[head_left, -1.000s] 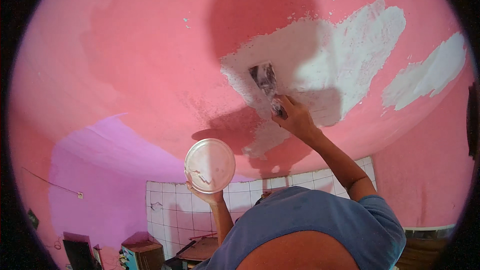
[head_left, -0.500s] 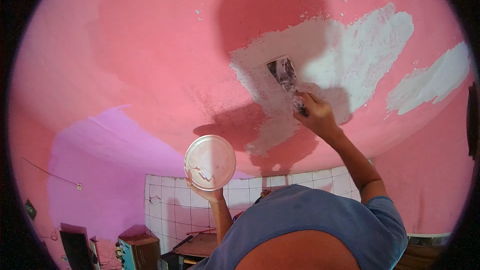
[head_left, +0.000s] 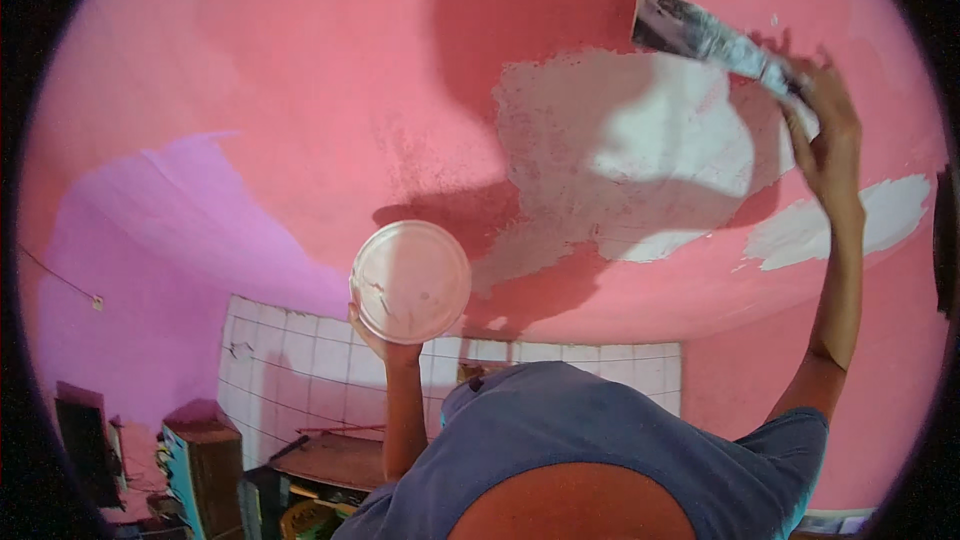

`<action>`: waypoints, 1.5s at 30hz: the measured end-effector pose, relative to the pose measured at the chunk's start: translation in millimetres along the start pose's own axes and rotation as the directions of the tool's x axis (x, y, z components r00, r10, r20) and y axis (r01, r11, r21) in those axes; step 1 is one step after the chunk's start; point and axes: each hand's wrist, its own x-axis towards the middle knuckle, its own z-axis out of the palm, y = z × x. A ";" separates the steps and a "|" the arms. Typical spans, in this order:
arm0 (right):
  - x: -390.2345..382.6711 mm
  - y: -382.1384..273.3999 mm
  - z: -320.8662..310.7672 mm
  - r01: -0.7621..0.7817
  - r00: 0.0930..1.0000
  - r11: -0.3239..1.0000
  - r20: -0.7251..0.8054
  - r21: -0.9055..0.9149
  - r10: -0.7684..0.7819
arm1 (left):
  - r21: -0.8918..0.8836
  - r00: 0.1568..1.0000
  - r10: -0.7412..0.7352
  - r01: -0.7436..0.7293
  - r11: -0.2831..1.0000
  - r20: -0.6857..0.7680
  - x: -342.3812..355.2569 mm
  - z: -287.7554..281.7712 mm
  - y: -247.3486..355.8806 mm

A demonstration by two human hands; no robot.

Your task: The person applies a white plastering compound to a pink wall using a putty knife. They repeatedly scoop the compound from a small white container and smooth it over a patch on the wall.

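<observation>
A round, pale plastic lid (head_left: 412, 285) with a few smears on it is held up by my left hand (head_left: 383, 342), whose fingers grip its lower left edge. In my right hand (head_left: 832, 135), raised at the upper right, is a putty knife (head_left: 725, 45) with a putty-smeared blade pointing left. The blade lies over the upper edge of a grey-white putty patch (head_left: 565, 130) on the pink wall (head_left: 320, 90); whether it touches the wall I cannot tell. Right of that patch, partly behind my right forearm, a smaller putty patch (head_left: 895, 215) shows.
White tiles (head_left: 335, 345) line the lower wall. Purple paint (head_left: 180, 230) covers the wall at left, where a socket (head_left: 97, 302) sits. A wooden cabinet (head_left: 215, 455) and a brown-topped table (head_left: 335, 460) stand below. My shadow falls across the putty.
My right hand has swung up and to the right with the putty knife, its blade now at the large patch's upper edge. The lid is slightly higher and further left; the view has shifted.
</observation>
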 end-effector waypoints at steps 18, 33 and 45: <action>123.3 -81.1 61.3 0.591 0.800 0.807 0.132 -0.005 -0.585 | 0.238 0.988 -0.136 0.115 0.965 0.071 -15.6 6.7 -42.4; 141.7 -27.8 15.7 0.472 0.882 0.834 0.180 -0.287 -0.437 | 0.007 0.951 -0.287 0.288 0.958 0.112 -9.7 2.7 -39.1; 133.2 -53.7 35.8 0.532 0.842 0.827 0.213 -0.181 -0.495 | 0.300 0.966 -0.172 0.108 0.948 0.193 -6.5 8.9 -46.4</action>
